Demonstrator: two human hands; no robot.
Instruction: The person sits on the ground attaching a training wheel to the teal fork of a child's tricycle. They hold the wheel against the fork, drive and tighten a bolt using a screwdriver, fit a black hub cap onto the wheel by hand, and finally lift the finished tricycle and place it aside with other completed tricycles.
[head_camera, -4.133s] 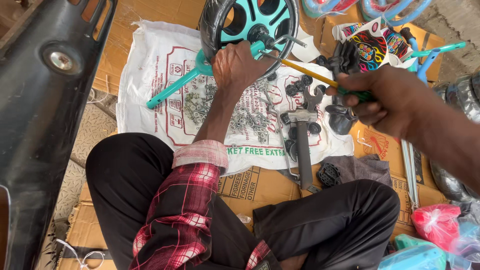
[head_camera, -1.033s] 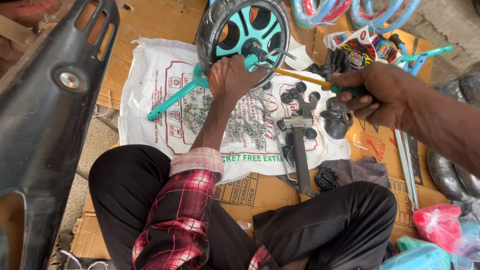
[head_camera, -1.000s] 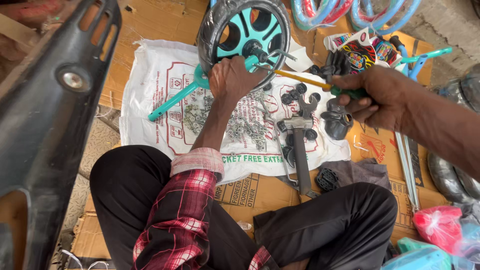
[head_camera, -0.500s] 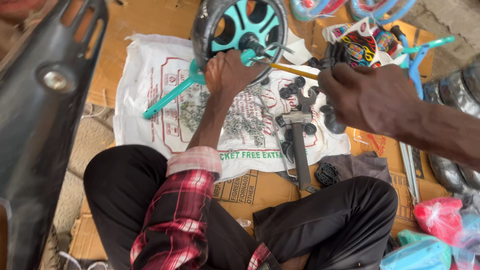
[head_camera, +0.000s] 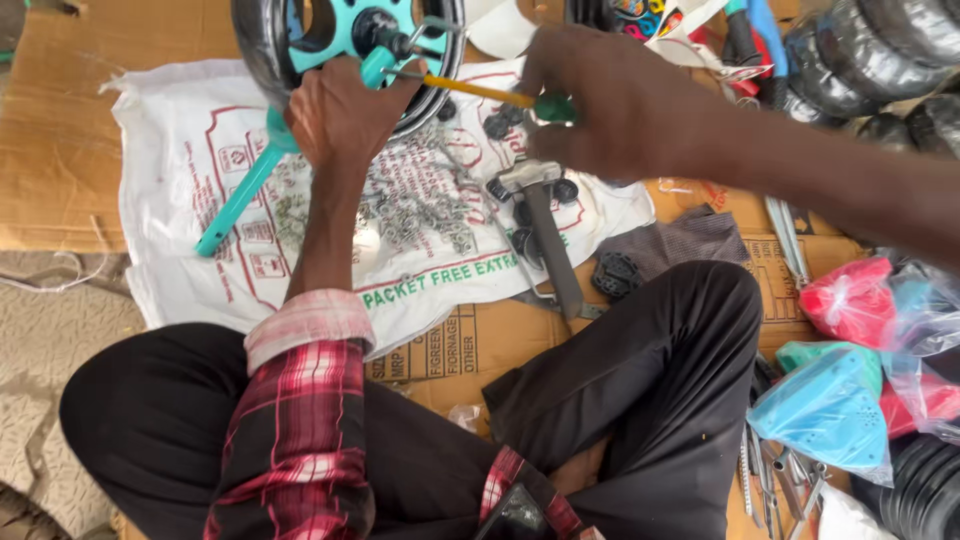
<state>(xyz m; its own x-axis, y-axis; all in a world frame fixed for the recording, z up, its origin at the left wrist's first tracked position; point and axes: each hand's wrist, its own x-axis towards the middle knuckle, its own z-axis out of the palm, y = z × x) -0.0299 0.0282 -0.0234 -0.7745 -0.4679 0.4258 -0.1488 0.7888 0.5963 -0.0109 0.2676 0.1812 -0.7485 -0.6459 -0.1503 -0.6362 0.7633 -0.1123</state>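
The left hand (head_camera: 340, 115) was wrapped tight around the teal fork (head_camera: 240, 195) just below the wheel (head_camera: 345, 35). The wheel stood at the far edge, black tyre outside and teal spokes inside, part of it cut off at the top. The right hand (head_camera: 610, 100) had its fingers closed on the green handle of a screwdriver (head_camera: 500, 97). The yellow shaft ran left to the middle of the wheel, and the tip was right at the axle.

Under both hands lay a white sack (head_camera: 420, 220) on brown cardboard (head_camera: 60, 130). A hammer (head_camera: 545, 230) lay on the sack, just below the right hand, with small black parts (head_camera: 525, 215) around its head. A dark cloth (head_camera: 680, 240) lay to the right of the hammer. Red and blue bags (head_camera: 860, 350) sat on the near right, and black tyres (head_camera: 880, 50) on the far right. The right arm hid some things behind it
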